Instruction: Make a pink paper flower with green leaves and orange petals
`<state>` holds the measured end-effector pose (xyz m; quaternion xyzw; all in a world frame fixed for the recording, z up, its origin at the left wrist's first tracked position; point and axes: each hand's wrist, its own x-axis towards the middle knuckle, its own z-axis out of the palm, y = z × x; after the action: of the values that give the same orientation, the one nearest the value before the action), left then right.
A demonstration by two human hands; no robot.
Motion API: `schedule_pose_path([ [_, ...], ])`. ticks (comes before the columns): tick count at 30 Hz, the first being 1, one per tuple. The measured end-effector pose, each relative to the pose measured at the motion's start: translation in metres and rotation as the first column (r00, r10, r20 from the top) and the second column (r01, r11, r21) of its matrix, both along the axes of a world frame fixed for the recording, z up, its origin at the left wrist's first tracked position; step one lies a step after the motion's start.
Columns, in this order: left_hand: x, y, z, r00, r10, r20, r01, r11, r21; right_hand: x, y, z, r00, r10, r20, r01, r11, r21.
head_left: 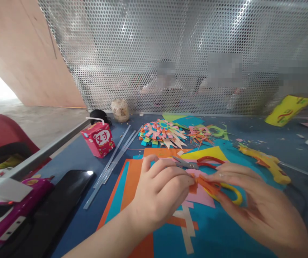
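Head view, orange paper strip [206,184] pinched between left hand [160,190], right hand [253,200], lying left-right

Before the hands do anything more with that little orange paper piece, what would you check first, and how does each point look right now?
1. Orange paper strip pinched by both hands: ok, left hand and right hand both have fingertips on it.
2. Fold or shape of the strip: cannot tell, fingers cover much of it.
3. Red-handled scissors away from the fingers: ok, lying on the paper just beyond the hands.
4. Yellow glue gun out of the way: ok, off to the right on the table.
5. Glue sticks within reach: ok, lying left of the coloured sheets.
6. Glue gun hot or not: cannot tell.
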<state>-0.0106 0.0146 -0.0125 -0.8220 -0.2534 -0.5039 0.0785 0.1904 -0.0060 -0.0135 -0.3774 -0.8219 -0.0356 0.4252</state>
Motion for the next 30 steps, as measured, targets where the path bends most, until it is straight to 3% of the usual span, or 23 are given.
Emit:
schedule_pose_path([
  [5, -0.0003, -0.0006, -0.0007, 1.0, -0.009, -0.008, 0.009, 1.0, 0.0, -0.0011, 0.0002, 0.0012, 0.999, -0.049, -0.012, 0.049, 0.996, 0.069],
  [20, 0.0015, -0.0014, -0.0016, 1.0, -0.014, -0.024, 0.014, 1.0, -0.006, 0.0019, 0.002, 0.0019, 0.994, 0.032, 0.109, -0.034, 0.999, 0.021],
  [27, 0.0036, 0.001, -0.0053, 1.0, -0.017, 0.021, 0.018, 0.998, -0.053, 0.0, 0.002, 0.0011, 0.999, -0.029, -0.017, 0.03, 0.997, 0.076],
  [30, 0.0063, 0.0012, -0.0092, 0.996, -0.011, 0.094, 0.027, 0.984, -0.174, -0.0014, 0.0039, -0.0008, 0.995, -0.067, -0.076, 0.072, 0.996, 0.057],
])
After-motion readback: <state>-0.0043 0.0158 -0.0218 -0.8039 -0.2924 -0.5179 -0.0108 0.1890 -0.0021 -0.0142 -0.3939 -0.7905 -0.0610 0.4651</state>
